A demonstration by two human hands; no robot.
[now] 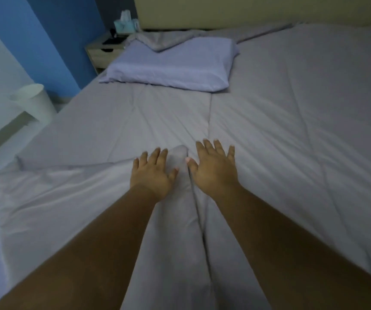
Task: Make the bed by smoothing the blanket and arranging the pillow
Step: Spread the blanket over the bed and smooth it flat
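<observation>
Both hands are laid palm-down on the grey blanket point(292, 121), which is spread across the bed and covers most of the frame. The left hand point(152, 175) is placed just left of a raised fold point(180, 171) in the blanket; the right hand point(213, 166) is placed just right of it. The fingers of both hands are held straight and slightly spread, flat against the fabric, and nothing is pinched or gripped. The fold runs between the two forearms from the near edge up to the hands. To the near left, the blanket is bunched and creased; to the right, it lies comparatively flat, with shallow diagonal wrinkles.

The pillow point(171, 66), in a pale lilac case, is positioned at the far left of the bed, well apart from the hands. A corner of grey fabric is draped over its far edge. A beige headboard point(247, 12) is seen at the far side. A bedside table point(104, 50) stands to the far left, and a white bin point(34, 101) stands on the floor at the left.
</observation>
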